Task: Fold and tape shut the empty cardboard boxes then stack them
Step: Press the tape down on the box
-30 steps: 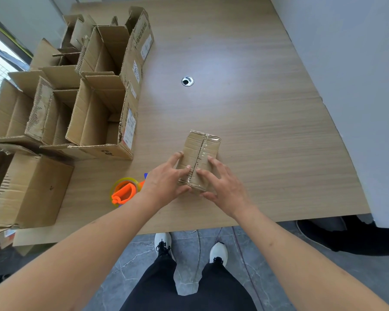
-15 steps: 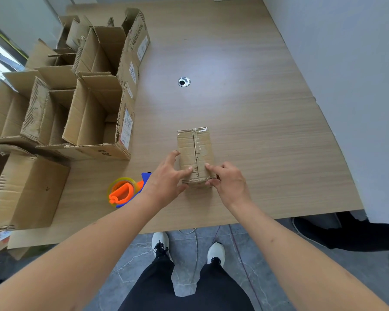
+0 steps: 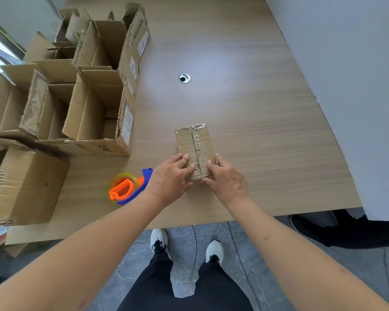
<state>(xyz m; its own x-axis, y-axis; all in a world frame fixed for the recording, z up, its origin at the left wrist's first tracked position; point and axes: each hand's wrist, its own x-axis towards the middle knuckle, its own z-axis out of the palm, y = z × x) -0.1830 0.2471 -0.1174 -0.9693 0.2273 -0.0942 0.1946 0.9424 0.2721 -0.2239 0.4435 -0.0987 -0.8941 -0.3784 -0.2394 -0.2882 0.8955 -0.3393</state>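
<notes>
Both arms extended, left hand and right hand flat (fingers straight).

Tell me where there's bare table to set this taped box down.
Free: the table between the taped box, the cable hole and the wall. Crowded: open boxes fill the left side, and the tape dispenser sits by the left hand.
</notes>
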